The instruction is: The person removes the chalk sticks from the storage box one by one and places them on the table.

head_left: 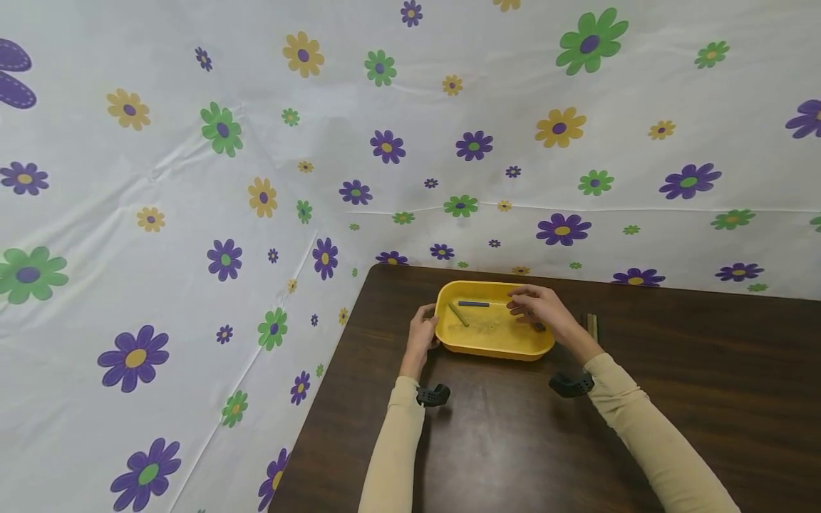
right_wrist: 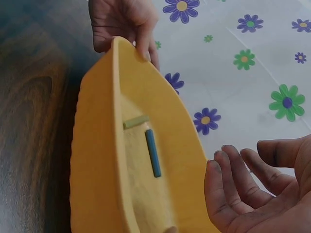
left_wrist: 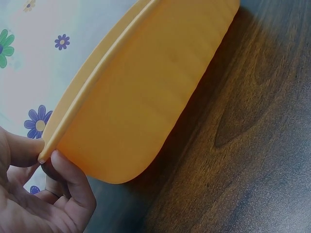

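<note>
A yellow plastic tray (head_left: pixel 490 336) stands on the dark table. My left hand (head_left: pixel 421 335) pinches its left rim between thumb and fingers, plain in the left wrist view. Inside the tray lie a blue stick (head_left: pixel 473 304) and an olive-green stick (head_left: pixel 458 314), like chalk or crayons; the right wrist view shows their ends close together. Over the tray's right side hovers my right hand (head_left: pixel 544 308), its fingers loosely bent and nothing visible between them. Beneath that hand is a small dark piece (head_left: pixel 538 327), partly hidden, whose kind I cannot tell.
The brown wood-grain table (head_left: pixel 500 427) reaches toward me and to the right. Right of the tray, partly behind my right wrist, lie narrow olive and dark sticks (head_left: pixel 592 328). A white flower-patterned sheet (head_left: pixel 410 171) hangs behind the table and along its left.
</note>
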The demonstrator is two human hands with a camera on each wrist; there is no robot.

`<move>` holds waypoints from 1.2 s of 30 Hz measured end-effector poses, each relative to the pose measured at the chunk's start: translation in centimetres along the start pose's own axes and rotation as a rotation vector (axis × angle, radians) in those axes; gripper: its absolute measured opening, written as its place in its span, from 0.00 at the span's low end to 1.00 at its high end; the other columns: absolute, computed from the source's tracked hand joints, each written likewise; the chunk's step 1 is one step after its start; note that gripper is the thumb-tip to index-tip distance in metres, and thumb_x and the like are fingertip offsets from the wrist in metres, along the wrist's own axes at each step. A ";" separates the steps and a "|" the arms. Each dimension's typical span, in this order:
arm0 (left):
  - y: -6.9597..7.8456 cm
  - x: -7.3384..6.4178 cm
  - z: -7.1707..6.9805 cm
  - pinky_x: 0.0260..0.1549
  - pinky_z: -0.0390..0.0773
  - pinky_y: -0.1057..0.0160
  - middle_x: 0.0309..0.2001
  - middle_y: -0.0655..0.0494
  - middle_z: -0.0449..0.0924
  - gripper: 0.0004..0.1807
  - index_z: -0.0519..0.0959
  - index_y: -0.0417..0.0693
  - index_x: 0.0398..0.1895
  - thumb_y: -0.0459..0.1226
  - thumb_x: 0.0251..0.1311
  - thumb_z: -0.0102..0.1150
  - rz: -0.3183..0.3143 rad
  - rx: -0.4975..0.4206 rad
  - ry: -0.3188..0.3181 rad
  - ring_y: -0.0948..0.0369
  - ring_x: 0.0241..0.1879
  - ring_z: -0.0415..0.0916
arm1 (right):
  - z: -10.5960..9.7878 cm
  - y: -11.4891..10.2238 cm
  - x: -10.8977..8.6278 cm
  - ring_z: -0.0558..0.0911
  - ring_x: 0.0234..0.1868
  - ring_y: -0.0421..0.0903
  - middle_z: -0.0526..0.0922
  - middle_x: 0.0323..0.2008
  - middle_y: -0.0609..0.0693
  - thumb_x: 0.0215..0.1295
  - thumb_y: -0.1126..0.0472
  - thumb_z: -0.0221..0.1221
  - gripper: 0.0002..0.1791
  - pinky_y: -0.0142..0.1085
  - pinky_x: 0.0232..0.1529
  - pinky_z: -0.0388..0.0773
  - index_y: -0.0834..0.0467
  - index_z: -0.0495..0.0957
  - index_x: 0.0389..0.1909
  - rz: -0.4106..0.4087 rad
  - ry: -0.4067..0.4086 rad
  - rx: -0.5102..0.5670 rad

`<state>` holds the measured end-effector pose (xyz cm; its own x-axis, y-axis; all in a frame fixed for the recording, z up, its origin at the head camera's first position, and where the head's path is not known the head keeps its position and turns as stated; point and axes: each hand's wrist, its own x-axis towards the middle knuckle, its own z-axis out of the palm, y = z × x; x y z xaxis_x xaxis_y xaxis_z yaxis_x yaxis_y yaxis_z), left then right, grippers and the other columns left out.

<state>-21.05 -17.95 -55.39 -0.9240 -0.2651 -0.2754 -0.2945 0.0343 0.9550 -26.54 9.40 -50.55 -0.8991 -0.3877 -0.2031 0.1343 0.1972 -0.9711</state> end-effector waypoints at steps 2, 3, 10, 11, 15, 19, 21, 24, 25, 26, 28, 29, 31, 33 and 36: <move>0.0 0.1 0.0 0.22 0.71 0.66 0.46 0.39 0.77 0.21 0.75 0.46 0.69 0.35 0.76 0.50 -0.003 0.000 0.003 0.61 0.24 0.69 | 0.5 0.1 0.3 0.84 0.54 0.59 0.82 0.55 0.68 0.82 0.59 0.50 0.25 0.55 0.59 0.77 0.75 0.68 0.68 0.009 -0.002 0.015; 0.0 0.1 0.0 0.22 0.72 0.66 0.46 0.39 0.77 0.21 0.75 0.46 0.69 0.35 0.76 0.50 -0.002 0.002 0.004 0.61 0.24 0.69 | 0.7 0.2 0.4 0.83 0.56 0.62 0.82 0.55 0.68 0.83 0.59 0.50 0.25 0.56 0.60 0.77 0.75 0.68 0.68 0.012 -0.004 0.022; -0.2 0.2 0.2 0.24 0.72 0.64 0.45 0.40 0.77 0.21 0.75 0.46 0.68 0.34 0.75 0.50 0.013 0.017 0.015 0.61 0.25 0.70 | 2.2 0.7 1.3 0.81 0.58 0.66 0.82 0.55 0.68 0.82 0.58 0.51 0.25 0.57 0.60 0.76 0.74 0.69 0.68 0.021 -0.021 0.028; -0.2 0.2 0.2 0.23 0.73 0.64 0.45 0.40 0.77 0.21 0.75 0.46 0.68 0.34 0.75 0.50 0.016 0.022 0.014 0.61 0.25 0.70 | 2.4 0.7 1.4 0.80 0.58 0.66 0.82 0.55 0.68 0.83 0.58 0.51 0.25 0.58 0.60 0.76 0.74 0.68 0.68 0.017 -0.025 0.027; -0.1 0.2 0.4 0.23 0.73 0.65 0.45 0.39 0.78 0.21 0.75 0.46 0.68 0.34 0.76 0.50 0.018 0.038 0.010 0.61 0.26 0.72 | 3.2 0.7 1.6 0.79 0.59 0.68 0.81 0.55 0.70 0.83 0.59 0.50 0.25 0.57 0.60 0.77 0.75 0.68 0.68 0.022 -0.041 0.051; -0.1 0.1 0.4 0.24 0.75 0.65 0.47 0.40 0.78 0.20 0.75 0.47 0.69 0.35 0.77 0.50 0.020 0.057 0.006 0.60 0.28 0.74 | 4.0 0.6 2.0 0.80 0.59 0.67 0.80 0.56 0.71 0.82 0.59 0.50 0.25 0.55 0.59 0.78 0.76 0.67 0.68 0.040 -0.057 0.071; -0.1 0.1 0.3 0.24 0.77 0.65 0.48 0.40 0.78 0.20 0.75 0.48 0.69 0.36 0.78 0.49 0.023 0.062 0.002 0.59 0.29 0.75 | 4.4 0.6 2.3 0.80 0.59 0.68 0.80 0.56 0.71 0.82 0.59 0.50 0.26 0.55 0.59 0.78 0.76 0.67 0.67 0.036 -0.063 0.069; -0.1 0.2 0.2 0.25 0.78 0.64 0.49 0.40 0.78 0.20 0.75 0.49 0.69 0.37 0.78 0.49 0.026 0.062 -0.002 0.58 0.32 0.77 | 5.2 0.8 2.7 0.79 0.59 0.69 0.82 0.54 0.70 0.82 0.59 0.50 0.25 0.57 0.60 0.77 0.75 0.68 0.67 0.041 -0.059 0.074; -0.1 0.2 0.1 0.26 0.79 0.64 0.49 0.40 0.78 0.20 0.75 0.49 0.69 0.37 0.78 0.49 0.028 0.062 -0.005 0.57 0.32 0.77 | 5.5 0.9 2.9 0.79 0.59 0.69 0.82 0.54 0.69 0.82 0.60 0.50 0.25 0.58 0.60 0.77 0.75 0.69 0.67 0.040 -0.059 0.072; -0.1 0.1 0.1 0.26 0.79 0.64 0.50 0.40 0.78 0.20 0.75 0.49 0.69 0.37 0.79 0.49 0.025 0.060 -0.006 0.57 0.33 0.77 | 5.7 0.9 3.0 0.79 0.59 0.69 0.82 0.53 0.69 0.82 0.60 0.50 0.25 0.58 0.60 0.76 0.75 0.68 0.67 0.042 -0.059 0.073; -0.1 0.1 -0.1 0.26 0.79 0.65 0.50 0.39 0.77 0.20 0.75 0.48 0.69 0.37 0.78 0.49 0.028 0.053 -0.008 0.56 0.34 0.78 | 6.2 1.0 3.3 0.80 0.59 0.69 0.83 0.53 0.69 0.81 0.61 0.51 0.24 0.59 0.60 0.76 0.75 0.69 0.67 0.058 -0.049 0.077; -0.2 0.0 -0.1 0.25 0.79 0.65 0.50 0.39 0.77 0.20 0.75 0.48 0.69 0.36 0.78 0.49 0.029 0.049 -0.009 0.56 0.34 0.78 | 6.5 1.1 3.4 0.80 0.59 0.69 0.83 0.53 0.69 0.81 0.61 0.51 0.24 0.59 0.60 0.76 0.75 0.69 0.66 0.064 -0.047 0.078; -0.1 -0.1 -0.2 0.24 0.79 0.66 0.48 0.39 0.77 0.20 0.75 0.47 0.69 0.36 0.78 0.49 0.036 0.046 -0.010 0.56 0.32 0.78 | 6.9 1.2 3.6 0.80 0.58 0.69 0.82 0.53 0.70 0.80 0.62 0.51 0.24 0.59 0.59 0.77 0.76 0.69 0.66 0.074 -0.043 0.081; -0.1 -0.2 -0.3 0.23 0.78 0.67 0.48 0.40 0.77 0.20 0.75 0.47 0.69 0.36 0.78 0.49 0.039 0.043 -0.009 0.56 0.31 0.78 | 7.2 1.3 3.8 0.80 0.57 0.69 0.82 0.53 0.71 0.80 0.62 0.52 0.23 0.58 0.58 0.78 0.76 0.69 0.66 0.081 -0.035 0.078; 0.0 -0.3 -0.3 0.23 0.78 0.67 0.48 0.40 0.77 0.20 0.75 0.47 0.69 0.36 0.78 0.49 0.031 0.046 -0.002 0.57 0.32 0.77 | 7.8 1.5 4.3 0.81 0.57 0.67 0.82 0.53 0.71 0.79 0.63 0.52 0.23 0.56 0.57 0.79 0.76 0.70 0.66 0.092 -0.014 0.065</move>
<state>-20.75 -18.14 -55.29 -0.9334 -0.2613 -0.2459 -0.2764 0.0866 0.9571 -26.94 1.02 -53.89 -0.8759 -0.3831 -0.2934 0.2436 0.1737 -0.9542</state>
